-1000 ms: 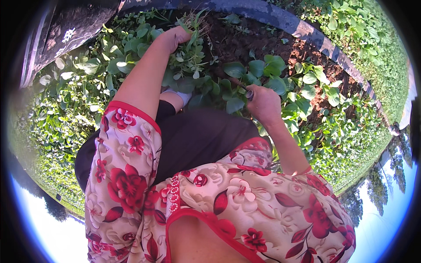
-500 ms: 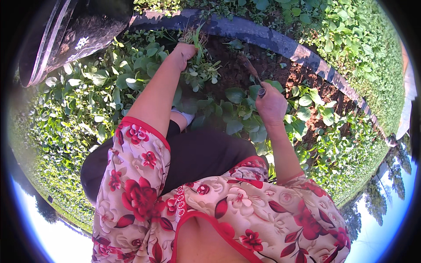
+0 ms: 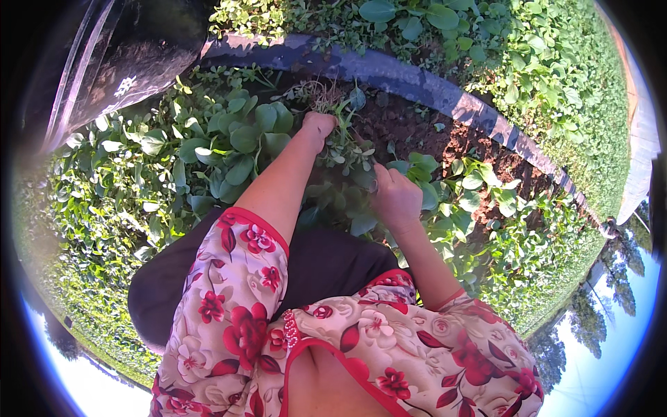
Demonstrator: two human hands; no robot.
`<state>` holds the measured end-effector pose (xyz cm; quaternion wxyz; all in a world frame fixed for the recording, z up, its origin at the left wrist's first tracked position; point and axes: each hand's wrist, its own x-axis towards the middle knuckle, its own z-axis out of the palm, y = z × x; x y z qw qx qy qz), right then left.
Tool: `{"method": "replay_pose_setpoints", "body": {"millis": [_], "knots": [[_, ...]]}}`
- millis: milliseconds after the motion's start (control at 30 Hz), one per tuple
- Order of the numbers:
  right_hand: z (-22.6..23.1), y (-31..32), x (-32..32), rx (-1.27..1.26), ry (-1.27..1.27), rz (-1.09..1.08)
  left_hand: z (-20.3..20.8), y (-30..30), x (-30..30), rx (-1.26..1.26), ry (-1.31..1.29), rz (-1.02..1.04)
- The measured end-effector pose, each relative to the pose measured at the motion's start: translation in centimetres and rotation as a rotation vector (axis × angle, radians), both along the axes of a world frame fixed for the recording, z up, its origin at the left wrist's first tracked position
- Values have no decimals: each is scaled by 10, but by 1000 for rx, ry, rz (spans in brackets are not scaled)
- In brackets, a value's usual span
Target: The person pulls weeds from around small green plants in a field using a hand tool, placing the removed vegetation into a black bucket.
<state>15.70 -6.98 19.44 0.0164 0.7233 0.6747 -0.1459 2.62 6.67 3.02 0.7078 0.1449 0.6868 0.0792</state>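
Note:
My left hand (image 3: 320, 126) is closed around a bunch of uprooted weeds (image 3: 345, 149). Their pale, tangled roots stick out beyond the fist, while green leaves hang on its right side. Lower and to the right, my right hand (image 3: 398, 200) grips a small hand tool with a brownish shaft. Leaves largely cover the tool's front end, so its kind is hard to make out. Both hands are over a bed of broad-leaved green seedlings (image 3: 244, 139), beside a patch of bare brown soil (image 3: 396, 118).
A black hose-like strip (image 3: 389, 69) curves across the bed beyond my hands. At the upper left stands a large black tub (image 3: 104, 76). More leafy plants (image 3: 549, 62) grow beyond the strip and to the right.
My left hand has moved right and slightly nearer with the weeds. My right hand has come left and nearer with the tool, bringing both hands closer together.

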Motion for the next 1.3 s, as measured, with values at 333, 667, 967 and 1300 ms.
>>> {"method": "replay_pose_setpoints", "body": {"millis": [333,667,967,1300], "knots": [[-15,25,8,32,-61,-67,-6,5,-1,-114,-65,77],[25,-3,-6,-15,107,-102,-46,-11,3,3,289,-124],[-43,12,27,-75,97,-380,-38,-9,8,-22,286,-130],[2,0,26,-35,17,-31,-13,1,-10,-112,168,-176]]}}
